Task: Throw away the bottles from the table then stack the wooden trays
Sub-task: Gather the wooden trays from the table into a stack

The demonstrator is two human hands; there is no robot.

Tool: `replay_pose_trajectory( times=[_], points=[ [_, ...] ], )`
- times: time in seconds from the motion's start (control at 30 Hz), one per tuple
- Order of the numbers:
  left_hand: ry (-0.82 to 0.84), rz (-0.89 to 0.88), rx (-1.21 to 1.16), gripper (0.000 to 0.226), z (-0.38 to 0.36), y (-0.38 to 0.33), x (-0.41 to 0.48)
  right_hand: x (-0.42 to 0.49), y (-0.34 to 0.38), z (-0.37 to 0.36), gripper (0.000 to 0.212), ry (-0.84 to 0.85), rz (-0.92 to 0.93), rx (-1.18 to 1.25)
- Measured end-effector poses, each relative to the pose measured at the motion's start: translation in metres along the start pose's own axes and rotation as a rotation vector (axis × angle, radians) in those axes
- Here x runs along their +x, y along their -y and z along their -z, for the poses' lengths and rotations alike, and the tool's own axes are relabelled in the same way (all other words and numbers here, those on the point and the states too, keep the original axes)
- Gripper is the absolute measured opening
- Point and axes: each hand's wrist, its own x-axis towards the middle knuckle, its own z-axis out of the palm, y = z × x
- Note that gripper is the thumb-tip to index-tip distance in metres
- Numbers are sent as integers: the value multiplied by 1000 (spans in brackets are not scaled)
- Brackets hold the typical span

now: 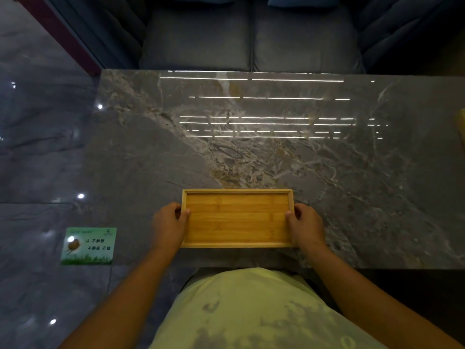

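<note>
Both-handed, left hand (168,224) and right hand (305,225) grip wooden tray (236,217) ends

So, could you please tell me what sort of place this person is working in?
Probably a restaurant or cafe booth: a long grey marble-patterned table faces a grey cushioned bench seat, and a green printed card lies at the table's corner. Both hands hold a rectangular bamboo tray.

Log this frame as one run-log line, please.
stage: tray handling | left hand: grip on wooden tray left end | right hand: grip on right end | table: no bottles visible | tray: empty
</note>
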Motion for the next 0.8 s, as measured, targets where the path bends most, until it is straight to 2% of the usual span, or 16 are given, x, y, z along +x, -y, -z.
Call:
replay_pose_trajectory(
  times=[0.13, 0.23, 0.5, 0.63, 0.8],
  points=[
    [33, 125, -97, 41, -1, -3, -3, -2, -4, 0, 25, 106, -115, 193],
    [46, 163, -200, 34, -1, -5, -7, -5, -6, -1, 26, 167, -140, 266],
    [62, 205, -263, 34, -1, -5, -26, -16, -18, 2, 11, 222, -18, 258],
    [82, 194, -262, 34, -1, -4, -26, -16, -24, 2, 22, 234, 39, 185],
    [96, 190, -304, 33, 1, -3, -25, -15, -17, -6, 20, 178, 44, 105]
  ],
)
